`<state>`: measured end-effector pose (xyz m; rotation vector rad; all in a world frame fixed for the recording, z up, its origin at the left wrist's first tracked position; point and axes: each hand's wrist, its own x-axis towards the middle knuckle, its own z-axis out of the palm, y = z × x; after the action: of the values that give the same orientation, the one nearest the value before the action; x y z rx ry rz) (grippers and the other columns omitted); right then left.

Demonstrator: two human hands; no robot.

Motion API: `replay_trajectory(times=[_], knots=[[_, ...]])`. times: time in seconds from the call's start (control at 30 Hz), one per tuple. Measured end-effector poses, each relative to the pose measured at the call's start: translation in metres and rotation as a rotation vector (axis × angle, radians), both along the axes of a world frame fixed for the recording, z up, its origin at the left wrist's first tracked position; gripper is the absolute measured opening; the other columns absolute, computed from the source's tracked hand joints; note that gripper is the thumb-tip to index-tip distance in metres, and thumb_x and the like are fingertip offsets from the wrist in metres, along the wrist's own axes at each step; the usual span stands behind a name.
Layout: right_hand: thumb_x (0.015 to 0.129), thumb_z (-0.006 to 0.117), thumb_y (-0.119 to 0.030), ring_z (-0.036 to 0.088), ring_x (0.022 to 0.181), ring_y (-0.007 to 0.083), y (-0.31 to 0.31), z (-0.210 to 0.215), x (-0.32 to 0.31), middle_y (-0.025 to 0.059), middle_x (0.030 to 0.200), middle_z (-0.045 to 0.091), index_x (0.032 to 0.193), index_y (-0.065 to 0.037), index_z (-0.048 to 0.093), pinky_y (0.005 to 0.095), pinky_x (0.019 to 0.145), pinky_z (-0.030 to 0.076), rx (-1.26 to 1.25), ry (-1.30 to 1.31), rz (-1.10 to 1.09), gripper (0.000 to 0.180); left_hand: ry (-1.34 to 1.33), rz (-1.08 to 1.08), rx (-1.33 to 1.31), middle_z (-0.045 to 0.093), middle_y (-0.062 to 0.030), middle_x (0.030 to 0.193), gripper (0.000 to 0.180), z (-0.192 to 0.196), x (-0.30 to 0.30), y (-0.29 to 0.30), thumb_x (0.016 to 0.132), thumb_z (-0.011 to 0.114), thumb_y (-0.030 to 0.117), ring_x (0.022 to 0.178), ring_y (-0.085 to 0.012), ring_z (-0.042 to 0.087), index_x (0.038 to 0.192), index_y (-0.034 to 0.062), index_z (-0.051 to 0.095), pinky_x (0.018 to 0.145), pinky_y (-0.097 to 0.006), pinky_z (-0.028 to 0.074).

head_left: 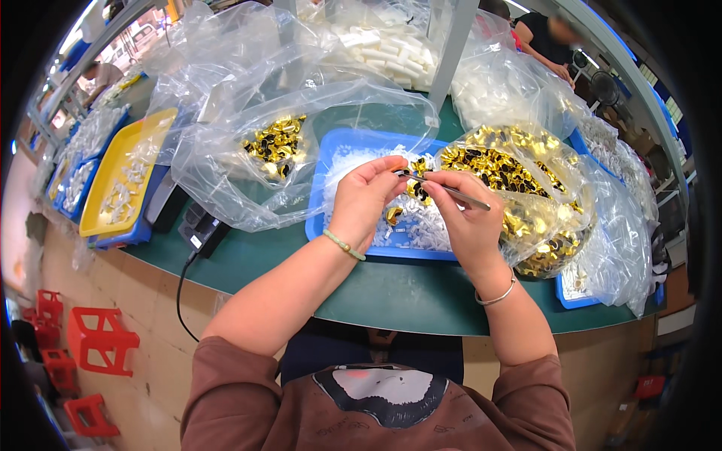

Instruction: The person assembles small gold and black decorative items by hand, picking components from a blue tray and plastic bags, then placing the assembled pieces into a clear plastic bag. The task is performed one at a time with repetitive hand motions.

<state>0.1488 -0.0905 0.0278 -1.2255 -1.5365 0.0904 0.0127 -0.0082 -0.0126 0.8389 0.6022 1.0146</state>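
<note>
Over the blue tray (314,214), my left hand (359,199) is closed in a pinch, fingertips pointing right. What it pinches is small and mostly hidden; a dark bit shows at the fingertips. My right hand (475,225) grips slim metal tweezers (468,198), whose tip meets the left fingertips. Below the hands, many small white plastic pieces (429,234) fill the tray. A few shiny gold pieces (394,216) lie among them. Right beside the tray, a clear plastic bag holds a heap of curved gold pieces (489,167).
Another clear bag (226,180) with gold pieces (274,146) lies left of the tray. A black device (201,229) with a cable sits near the green table's edge (361,304). Yellow tray (94,214) stands far left; bagged white tubes (383,54) are behind. Red stools (101,338) stand left.
</note>
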Motion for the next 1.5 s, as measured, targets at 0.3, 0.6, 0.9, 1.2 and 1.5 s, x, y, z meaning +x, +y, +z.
replay_trajectory(times=[0.3,0.6,0.9,1.2,1.5], knots=[[0.082,0.073,-0.002,0.066,0.073,0.0243,0.003,-0.007,-0.006,0.0117,0.084,0.068,0.092,-0.001,0.069,0.0303,0.065,0.051,0.099,-0.086,-0.055,0.011,0.003,-0.01,0.02,0.066,-0.0111,0.113,0.023,-0.001,0.0,-0.001,0.092,0.058,0.003,0.099,-0.0156,0.065,0.113,-0.004,0.063,0.09,-0.026,0.054],[0.08,0.074,-0.001,0.066,0.073,0.0244,0.0,-0.002,-0.006,0.0117,0.085,0.069,0.092,-0.002,0.069,0.0307,0.065,0.052,0.181,-0.159,-0.034,0.013,-0.034,-0.006,0.025,0.066,-0.0118,0.113,0.023,-0.002,0.0,-0.001,0.093,0.057,0.004,0.1,-0.0173,0.065,0.113,-0.004,0.063,0.091,-0.028,0.054],[0.08,0.075,-0.001,0.067,0.073,0.0214,0.003,-0.005,0.0,0.0108,0.084,0.069,0.091,-0.001,0.069,0.0285,0.064,0.052,0.153,-0.128,-0.025,0.013,-0.027,-0.007,0.034,0.066,-0.0122,0.114,0.024,-0.002,0.0,-0.001,0.093,0.057,0.004,0.101,-0.0172,0.065,0.115,-0.0045,0.062,0.092,-0.027,0.054],[0.081,0.074,-0.002,0.065,0.07,0.0195,0.002,-0.007,0.0,0.0097,0.083,0.069,0.091,-0.001,0.069,0.0274,0.063,0.051,0.112,-0.053,-0.01,0.011,-0.017,0.006,0.011,0.066,-0.0117,0.113,0.025,-0.001,0.0,0.0,0.091,0.06,0.003,0.1,-0.0157,0.065,0.115,-0.0049,0.062,0.09,-0.026,0.054],[0.083,0.072,0.0,0.064,0.077,0.0154,-0.001,-0.007,0.002,0.0096,0.088,0.069,0.093,0.001,0.07,0.0249,0.068,0.051,0.072,-0.032,0.016,0.011,0.019,0.013,0.021,0.066,-0.0106,0.113,0.026,0.0,-0.002,-0.002,0.091,0.061,0.003,0.1,-0.0149,0.064,0.115,-0.0047,0.063,0.089,-0.025,0.054]])
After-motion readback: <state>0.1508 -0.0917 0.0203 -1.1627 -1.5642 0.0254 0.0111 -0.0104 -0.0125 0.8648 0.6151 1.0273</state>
